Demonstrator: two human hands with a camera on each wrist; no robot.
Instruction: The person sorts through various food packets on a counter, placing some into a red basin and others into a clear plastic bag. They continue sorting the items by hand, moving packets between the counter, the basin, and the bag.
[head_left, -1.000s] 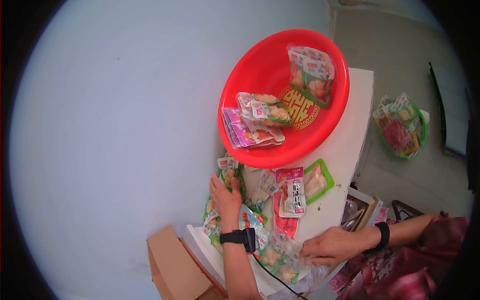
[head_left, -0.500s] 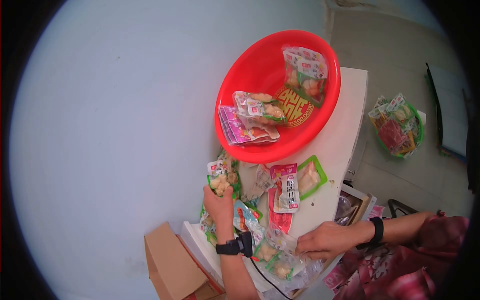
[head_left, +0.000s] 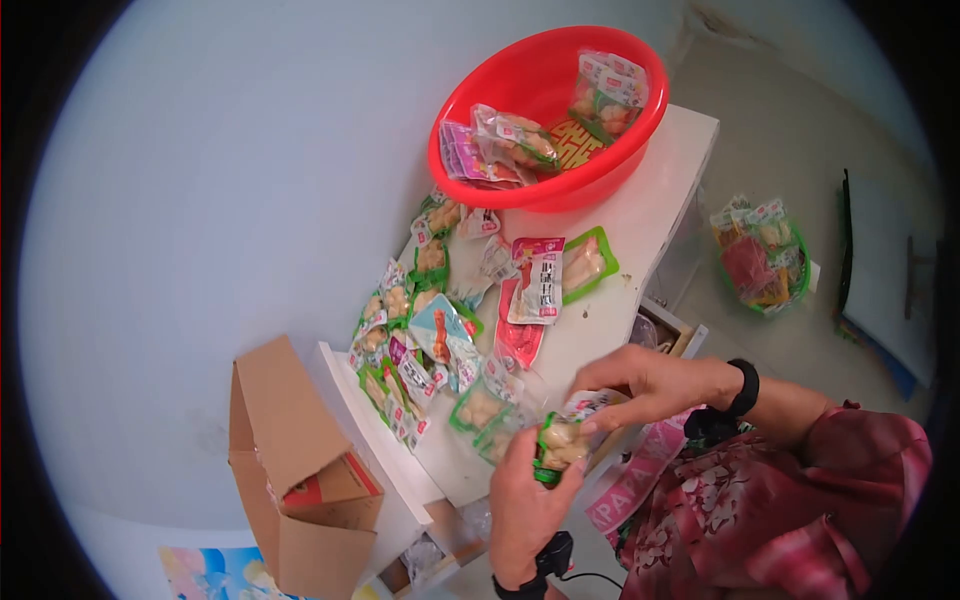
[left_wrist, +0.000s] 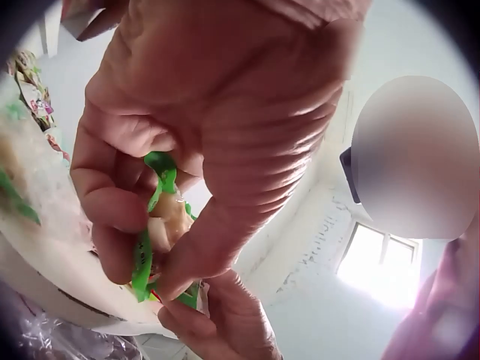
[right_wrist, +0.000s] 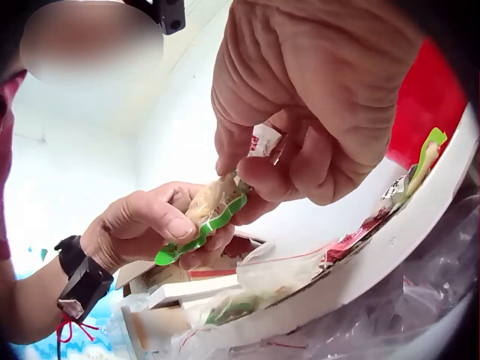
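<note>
Green edges go along the pack (head_left: pixel 565 440) which I hold between my two hands, in front of my body and near the edge of the white table (head_left: pixel 650 220). My left hand (head_left: pixel 525 505) has its thumb on one side of it and its curled fingers on the other, so this grip is narrow and full. My right hand (head_left: pixel 655 385) pinches the white printed end of the same pack between thumb and fingers. Pale, lumpy pieces show through the clear film.

Just beside my left hand, two clear packs (head_left: pixel 478 408) with similar pieces lie on the table. Farther from me are a blue pack (head_left: pixel 437 335), a red pack (head_left: pixel 518 340) and a pink pack (head_left: pixel 540 280), which partly covers the red one. Next to the pink one lies a tray (head_left: pixel 583 268) with a bright green rim. Along the wall, many other packs make a loose pile (head_left: pixel 395 305).

At the far end of the table stands a red basin (head_left: pixel 620 185), with several packs inside. On the floor to the right, I see a green basket (head_left: pixel 808 265), filled with packs too. To the left is a cardboard box (head_left: pixel 290 410).
</note>
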